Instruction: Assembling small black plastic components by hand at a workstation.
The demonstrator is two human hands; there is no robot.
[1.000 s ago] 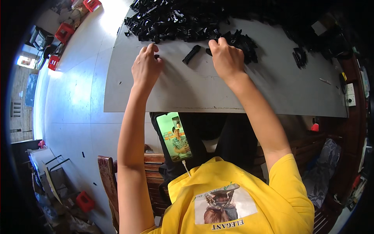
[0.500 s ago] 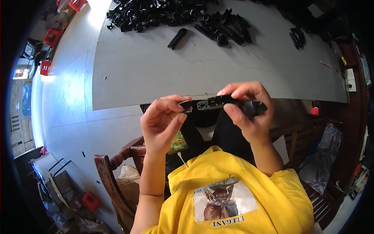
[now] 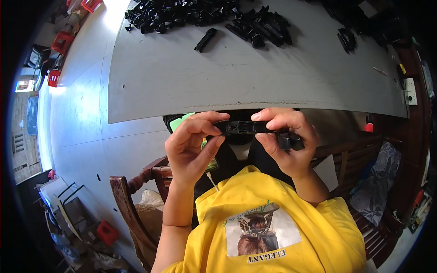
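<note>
My left hand (image 3: 187, 148) pinches a small black plastic piece (image 3: 221, 127) between thumb and fingers, at the end of a long black part. My right hand (image 3: 293, 143) grips that long black part (image 3: 246, 127), with the thumb below and fingers above. An open frame-like section of it shows between the hands. The two pieces meet; I cannot tell whether they are locked together. A dark blocky end (image 3: 290, 141) shows at my right palm. Both hands are just off the near edge of the grey table (image 3: 154, 86), above my lap.
Black plastic parts (image 3: 168, 18) lie heaped at the table's far side, with longer black pieces (image 3: 264, 29) beside them. One long black piece (image 3: 205, 40) lies apart. A phone (image 3: 209, 164) with a white cable is at my lap. A wooden chair arm (image 3: 132, 200) stands left.
The small piece in my left hand has come up against the long part, closing the gap between them. The long part in my right hand has moved slightly left and tilted.
</note>
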